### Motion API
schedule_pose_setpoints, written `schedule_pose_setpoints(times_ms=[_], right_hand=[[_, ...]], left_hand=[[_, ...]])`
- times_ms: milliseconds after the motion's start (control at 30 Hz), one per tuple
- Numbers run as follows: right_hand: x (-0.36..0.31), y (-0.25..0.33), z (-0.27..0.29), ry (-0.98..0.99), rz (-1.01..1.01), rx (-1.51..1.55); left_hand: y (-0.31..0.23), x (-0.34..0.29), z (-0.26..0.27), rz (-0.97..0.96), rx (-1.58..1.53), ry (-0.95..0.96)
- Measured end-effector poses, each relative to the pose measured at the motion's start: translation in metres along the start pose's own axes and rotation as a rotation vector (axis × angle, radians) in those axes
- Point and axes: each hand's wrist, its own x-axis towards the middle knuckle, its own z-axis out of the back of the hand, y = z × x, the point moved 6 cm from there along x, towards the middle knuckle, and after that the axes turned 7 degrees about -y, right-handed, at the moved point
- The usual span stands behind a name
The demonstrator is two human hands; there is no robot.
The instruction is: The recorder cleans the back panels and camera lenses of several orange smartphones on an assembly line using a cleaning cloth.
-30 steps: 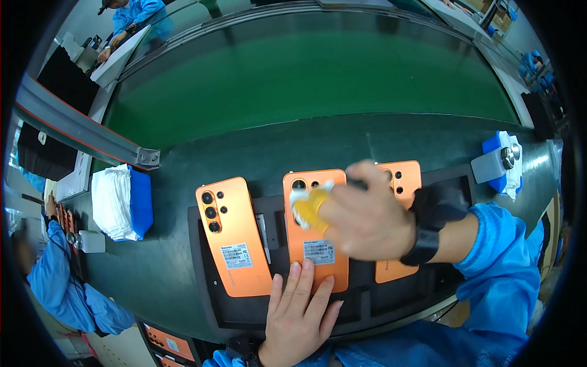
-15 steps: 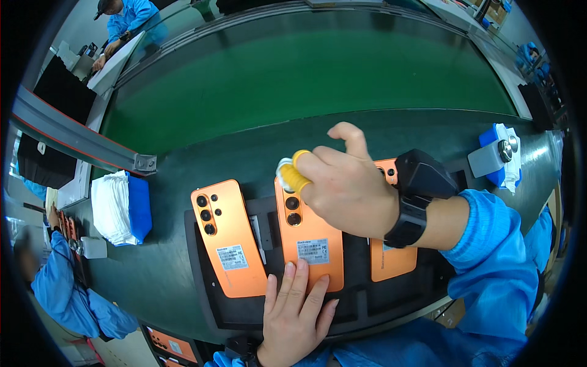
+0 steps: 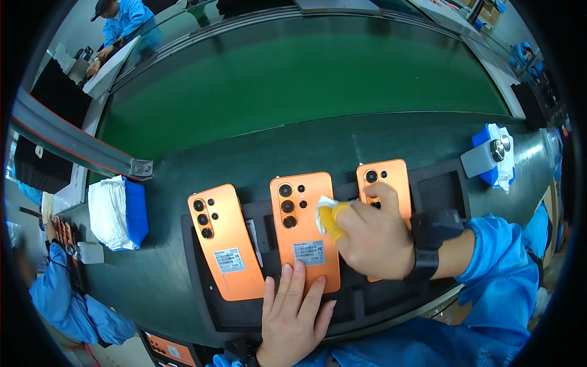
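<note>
Three orange phones lie back-up in a black foam tray (image 3: 205, 306): a left phone (image 3: 226, 241), a middle phone (image 3: 304, 229) and a right phone (image 3: 386, 183). My right hand (image 3: 373, 235) wears a yellow finger cot and pinches a small white cloth (image 3: 324, 207) against the right edge of the middle phone, partly covering the right phone. A black band sits on that wrist. My left hand (image 3: 292, 312) lies flat with fingers apart, its fingertips on the lower end of the middle phone.
A stack of white cloths on a blue holder (image 3: 116, 211) stands left of the tray. A blue-and-grey dispenser (image 3: 489, 156) is at the right. A green conveyor belt (image 3: 306, 73) runs behind. Other people in blue work at far left and top left.
My right hand with the cloth has moved down from the top of the middle phone to its right side. The view has shifted slightly. My left hand stays on the phone's lower end.
</note>
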Motion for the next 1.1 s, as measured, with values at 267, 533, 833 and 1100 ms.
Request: schedule_pose_setpoints(times_ms=[267, 533, 833, 1100], right_hand=[[0.046, -0.074, -0.009, 0.018, -0.125, -0.262], [0.106, -0.052, 0.032, -0.076, -0.005, -0.169], [0.103, 0.074, -0.046, -0.03, 0.509, 0.258], [0.104, 0.062, -0.061, -0.139, 0.456, 0.21]], left_hand=[[0.011, -0.006, -0.007, 0.022, 0.033, 0.018], [0.016, -0.01, 0.001, 0.02, -0.16, -0.07], [0.057, -0.032, 0.034, 0.191, 0.079, -0.13], [0.062, -0.038, 0.03, 0.201, 0.054, -0.164]])
